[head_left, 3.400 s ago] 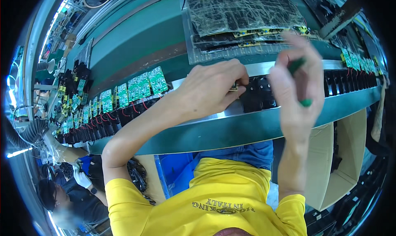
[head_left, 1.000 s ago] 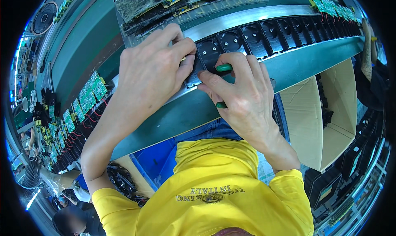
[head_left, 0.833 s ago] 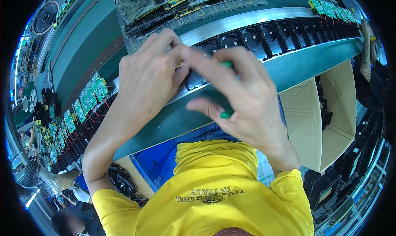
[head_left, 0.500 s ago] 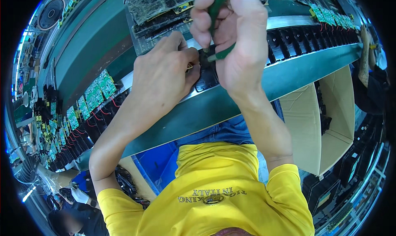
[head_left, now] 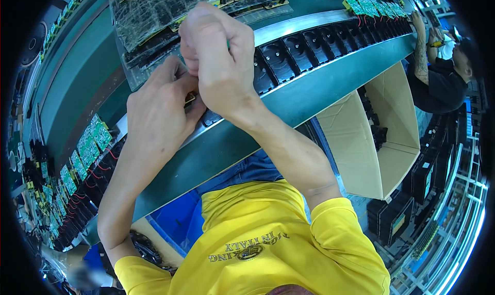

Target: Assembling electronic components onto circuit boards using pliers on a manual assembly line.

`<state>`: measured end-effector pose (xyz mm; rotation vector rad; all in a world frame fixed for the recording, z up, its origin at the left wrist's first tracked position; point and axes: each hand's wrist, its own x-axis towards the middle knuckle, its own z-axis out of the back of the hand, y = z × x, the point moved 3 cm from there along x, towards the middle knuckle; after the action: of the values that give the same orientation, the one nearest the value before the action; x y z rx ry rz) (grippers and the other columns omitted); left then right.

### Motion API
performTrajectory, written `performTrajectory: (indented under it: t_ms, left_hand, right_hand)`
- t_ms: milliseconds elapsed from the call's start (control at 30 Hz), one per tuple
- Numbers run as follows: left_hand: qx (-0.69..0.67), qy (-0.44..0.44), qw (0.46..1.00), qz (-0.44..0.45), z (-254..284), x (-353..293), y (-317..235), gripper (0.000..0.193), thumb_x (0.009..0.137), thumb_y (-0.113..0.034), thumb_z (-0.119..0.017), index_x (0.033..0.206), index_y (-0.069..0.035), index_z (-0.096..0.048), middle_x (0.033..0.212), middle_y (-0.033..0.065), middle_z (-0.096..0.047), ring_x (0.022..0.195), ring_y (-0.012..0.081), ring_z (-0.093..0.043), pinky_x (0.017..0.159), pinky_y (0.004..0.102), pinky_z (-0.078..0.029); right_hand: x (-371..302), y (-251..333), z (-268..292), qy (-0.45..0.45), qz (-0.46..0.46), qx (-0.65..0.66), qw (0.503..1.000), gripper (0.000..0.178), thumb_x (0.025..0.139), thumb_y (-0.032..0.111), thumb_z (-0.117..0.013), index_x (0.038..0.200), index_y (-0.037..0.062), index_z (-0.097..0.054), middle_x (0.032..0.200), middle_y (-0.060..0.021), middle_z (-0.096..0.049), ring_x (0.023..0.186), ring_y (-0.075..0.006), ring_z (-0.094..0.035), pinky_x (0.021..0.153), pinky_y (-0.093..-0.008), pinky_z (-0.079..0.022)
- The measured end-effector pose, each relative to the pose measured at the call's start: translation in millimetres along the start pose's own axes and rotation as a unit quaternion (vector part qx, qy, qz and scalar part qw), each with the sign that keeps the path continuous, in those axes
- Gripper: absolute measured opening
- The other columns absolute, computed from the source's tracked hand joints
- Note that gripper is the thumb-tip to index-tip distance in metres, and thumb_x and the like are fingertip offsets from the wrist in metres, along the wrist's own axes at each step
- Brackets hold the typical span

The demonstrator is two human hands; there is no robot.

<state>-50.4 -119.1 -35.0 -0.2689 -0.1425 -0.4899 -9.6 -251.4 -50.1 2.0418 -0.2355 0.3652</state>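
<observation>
My left hand (head_left: 160, 109) is bent over the row of black plastic housings (head_left: 296, 52), thumb and forefinger closed on a small yellow-edged part (head_left: 190, 97). What this part is, I cannot make out. Against those fingertips my right hand (head_left: 221, 63) is curled into a fist, its back turned up. It held green-handled pliers half a second ago; the fist now covers them. Beneath both hands a black housing (head_left: 211, 118) is mostly covered.
Green circuit boards (head_left: 93, 135) with red wires line the row at left, more boards (head_left: 363, 7) at far right. Beyond my hands lies a plastic-covered stack (head_left: 160, 16). A cardboard box (head_left: 356, 140) stands below the bench edge (head_left: 330, 96). A co-worker (head_left: 438, 78) is at right.
The view has shifted, so the bench and hands sit further left. My right hand has closed and turned over toward my left fingers, hiding the green handles. The left hand keeps its pinch.
</observation>
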Motion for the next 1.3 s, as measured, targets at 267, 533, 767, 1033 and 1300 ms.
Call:
performTrajectory:
  t_ms: [267,533,767,1033,1300]
  left_hand:
    - [0.045,0.054,0.997,0.010,22.6,1.3,-0.8,0.011,0.099,-0.018,-0.077,0.101,-0.009,-0.083,0.108,0.0102,-0.067,0.090,0.0348,-0.071,0.077,0.0454,-0.059]
    - [-0.019,0.144,0.989,0.007,38.7,60.8,13.0,0.026,0.095,-0.013,-0.078,0.121,-0.008,-0.077,0.127,0.0121,-0.073,0.104,0.0355,-0.074,0.092,0.0476,-0.059]
    - [0.043,-0.097,0.988,-0.116,8.0,-1.1,4.0,0.042,0.093,-0.007,-0.076,0.135,-0.008,-0.069,0.153,0.0097,-0.067,0.131,0.0364,-0.067,0.119,0.0506,-0.051]
    - [0.163,0.029,0.985,-0.047,47.9,-75.9,36.0,0.047,0.090,-0.004,-0.073,0.136,-0.007,-0.065,0.167,0.0127,-0.057,0.154,0.0358,-0.054,0.140,0.0577,-0.032]
    - [0.176,0.087,0.980,0.020,50.1,-103.0,42.6,0.049,0.098,-0.015,-0.072,0.143,-0.001,-0.059,0.174,0.0204,-0.050,0.168,0.0416,-0.042,0.143,0.0600,-0.024]
  right_hand:
    - [-29.8,67.2,-9.8,0.060,0.101,-0.170,0.978,0.018,0.106,0.012,-0.070,0.118,0.0055,-0.081,0.102,-0.0032,-0.064,0.081,-0.0122,-0.050,0.071,-0.0261,-0.044]
    - [-85.4,60.9,34.3,0.197,0.161,-0.694,0.674,0.028,0.090,0.026,-0.094,0.117,0.0193,-0.089,0.114,-0.0059,-0.065,0.089,-0.0234,-0.061,0.075,-0.0360,-0.053]
    - [-76.1,83.9,54.8,0.127,0.123,-0.661,0.729,0.030,0.092,0.025,-0.093,0.121,0.0177,-0.089,0.119,-0.0090,-0.067,0.093,-0.0248,-0.065,0.078,-0.0380,-0.056]
    - [18.8,159.4,256.7,-0.196,-0.013,-0.813,0.548,0.037,0.108,0.050,-0.078,0.128,0.0200,-0.090,0.126,-0.0124,-0.071,0.095,-0.0346,-0.074,0.082,-0.0466,-0.062]
    - [40.7,150.0,335.5,-0.197,-0.087,-0.844,0.491,0.048,0.112,0.059,-0.069,0.132,0.0190,-0.088,0.119,-0.0166,-0.073,0.094,-0.0427,-0.076,0.085,-0.0510,-0.063]
